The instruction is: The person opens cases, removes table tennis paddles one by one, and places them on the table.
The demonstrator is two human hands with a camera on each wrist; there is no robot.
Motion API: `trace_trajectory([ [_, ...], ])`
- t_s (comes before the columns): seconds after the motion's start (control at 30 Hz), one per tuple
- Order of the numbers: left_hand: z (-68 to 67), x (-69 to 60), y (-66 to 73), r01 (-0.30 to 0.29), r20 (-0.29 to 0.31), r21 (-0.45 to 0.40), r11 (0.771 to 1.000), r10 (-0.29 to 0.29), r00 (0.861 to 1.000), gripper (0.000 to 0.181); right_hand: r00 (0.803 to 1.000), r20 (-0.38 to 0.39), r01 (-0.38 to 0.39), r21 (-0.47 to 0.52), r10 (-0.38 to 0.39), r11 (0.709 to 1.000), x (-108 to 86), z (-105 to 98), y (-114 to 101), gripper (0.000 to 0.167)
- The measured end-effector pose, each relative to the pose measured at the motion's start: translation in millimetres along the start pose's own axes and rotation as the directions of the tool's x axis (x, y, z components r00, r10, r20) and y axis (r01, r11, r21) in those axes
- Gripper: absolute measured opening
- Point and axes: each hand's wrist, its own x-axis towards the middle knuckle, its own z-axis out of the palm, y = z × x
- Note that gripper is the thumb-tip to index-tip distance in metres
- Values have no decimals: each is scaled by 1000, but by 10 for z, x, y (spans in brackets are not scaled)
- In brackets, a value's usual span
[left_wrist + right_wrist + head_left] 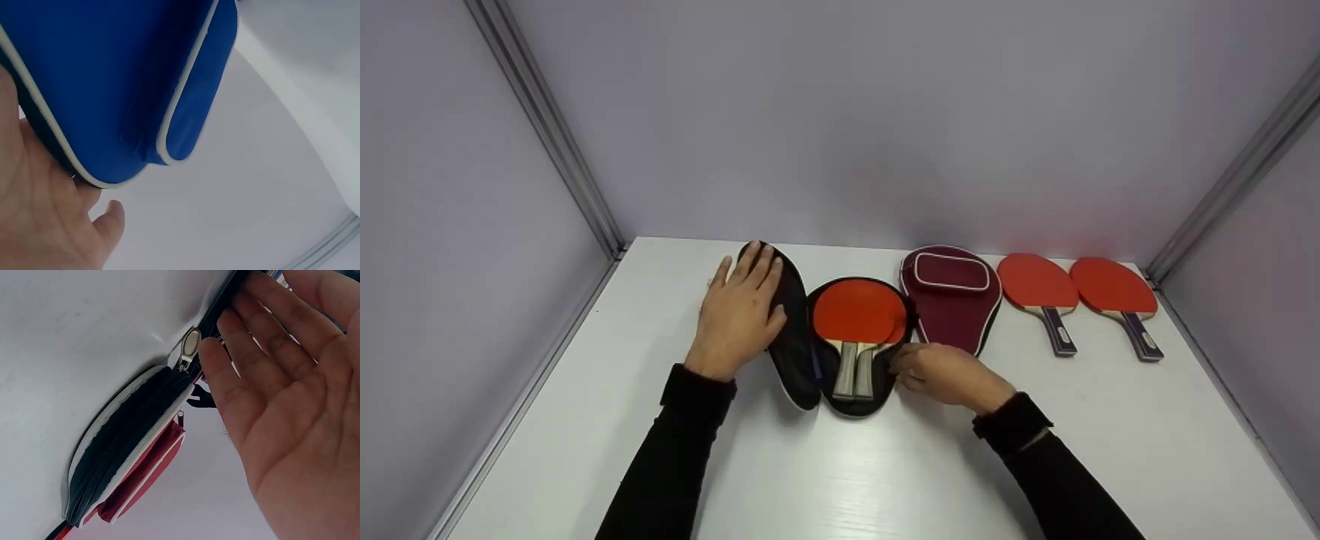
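A paddle case lies unfolded, black inside, with its lid [793,337] tilted up on the left. In the left wrist view the lid's outside is a blue cover [107,84] with white piping and a pocket. My left hand [739,311] rests against the lid's black inner side, fingers straight. Two overlapping red table tennis paddles [851,311] lie in the case's right half [859,410], pale handles toward me. At that half's right edge my right hand [941,371] touches the rim; its fingers [287,349] look extended, near a metal zipper pull [190,346].
A maroon paddle case [941,311] with white piping lies right of the unfolded one, near my right hand. Farther right are two red paddles, one [1035,279] beside the other [1114,285]. White walls [885,135] stand behind and beside the white table [840,480].
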Motion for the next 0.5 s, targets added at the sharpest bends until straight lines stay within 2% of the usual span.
trace_trajectory([
  [0.1, -5, -30, -48, 6, 39, 19, 1000, -6, 999, 74, 1000, 3, -4, -2, 4, 1000, -18, 11, 1, 18],
  [0.23, 34, -82, -121, 5, 143, 76, 997, -16, 990, 77, 1000, 9, 4, 3, -4, 1000, -34, 25, 19, 22],
  [0.37, 92, -129, -189, -9, 255, 97, 995, -16, 967, 81, 1000, 11, 12, 10, -12, 1000, -52, 33, 48, 25],
  [0.5, 156, -161, -254, 25, 345, 28, 999, -33, 938, 87, 1000, 10, 8, 31, -8, 999, -74, 45, 80, 25],
])
